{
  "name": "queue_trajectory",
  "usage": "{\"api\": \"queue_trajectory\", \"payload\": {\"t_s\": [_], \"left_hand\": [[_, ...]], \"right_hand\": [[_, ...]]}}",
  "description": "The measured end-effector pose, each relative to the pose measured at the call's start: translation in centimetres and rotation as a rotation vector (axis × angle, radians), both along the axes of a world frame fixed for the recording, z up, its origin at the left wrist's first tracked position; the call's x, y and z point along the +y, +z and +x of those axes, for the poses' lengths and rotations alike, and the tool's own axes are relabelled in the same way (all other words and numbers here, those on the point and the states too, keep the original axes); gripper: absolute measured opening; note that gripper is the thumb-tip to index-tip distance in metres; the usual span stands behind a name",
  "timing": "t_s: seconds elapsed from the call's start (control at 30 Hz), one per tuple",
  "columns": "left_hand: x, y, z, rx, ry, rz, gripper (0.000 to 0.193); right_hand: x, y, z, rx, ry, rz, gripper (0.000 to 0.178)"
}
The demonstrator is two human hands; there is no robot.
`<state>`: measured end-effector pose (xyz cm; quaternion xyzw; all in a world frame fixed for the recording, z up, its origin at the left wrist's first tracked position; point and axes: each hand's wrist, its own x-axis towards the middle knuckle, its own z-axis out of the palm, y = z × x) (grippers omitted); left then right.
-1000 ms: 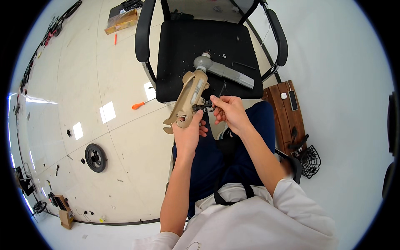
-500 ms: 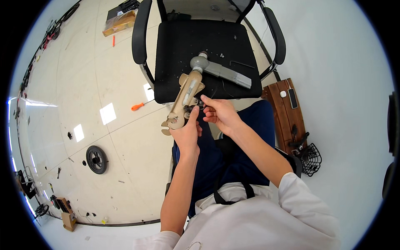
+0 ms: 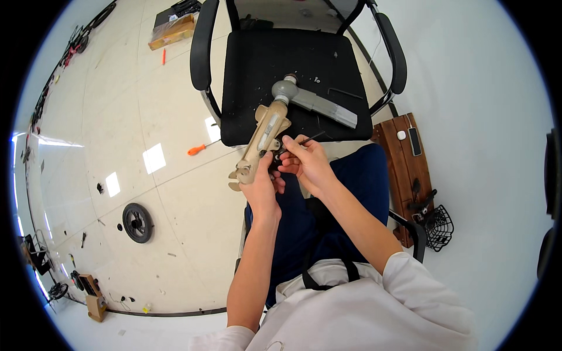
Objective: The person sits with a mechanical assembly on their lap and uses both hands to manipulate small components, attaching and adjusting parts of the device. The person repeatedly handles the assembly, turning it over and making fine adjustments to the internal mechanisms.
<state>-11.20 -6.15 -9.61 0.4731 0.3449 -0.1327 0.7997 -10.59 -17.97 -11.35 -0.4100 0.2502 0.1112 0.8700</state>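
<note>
A beige and grey frame part (image 3: 264, 133) leans from the chair seat toward my lap, with a rounded grey joint (image 3: 284, 89) and a flat grey arm (image 3: 325, 108) lying on the seat. My left hand (image 3: 262, 187) is closed around its near end, thumb up by a small dark fitting at its side. Close beside it, my right hand (image 3: 307, 162) pinches a thin dark rod (image 3: 313, 137) that sticks out past the fingers to the upper right. What the rod's inner end touches is hidden by my fingers.
A black office chair (image 3: 252, 58) faces me, with a hex key (image 3: 345, 93) and small bits on its seat. An orange-handled screwdriver (image 3: 198, 150) and a black wheel (image 3: 137, 223) lie on the floor to the left. At right are a wooden bench (image 3: 404, 169) and a wire basket (image 3: 439, 227).
The thin dark rod now shows between my right fingers, pointing away to the upper right. My right hand has turned slightly and closed in on the dark fitting; my left hand keeps its grip.
</note>
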Motion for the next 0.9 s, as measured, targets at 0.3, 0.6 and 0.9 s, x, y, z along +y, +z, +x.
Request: {"api": "queue_trajectory", "payload": {"t_s": [0.3,0.6,0.9], "left_hand": [[0.1,0.1,-0.1,-0.011,-0.026,0.016,0.020],[-0.2,0.8,0.0,-0.085,-0.103,0.127,0.028],[0.1,0.9,0.3,-0.053,-0.128,0.135,0.029]], "right_hand": [[0.6,-0.7,-0.8,0.042,-0.122,0.196,0.016],[-0.9,-0.4,-1.3,0.112,-0.064,-0.023,0.030],[-5.4,3.1,0.4,-0.981,0.295,-1.778,0.028]]}}
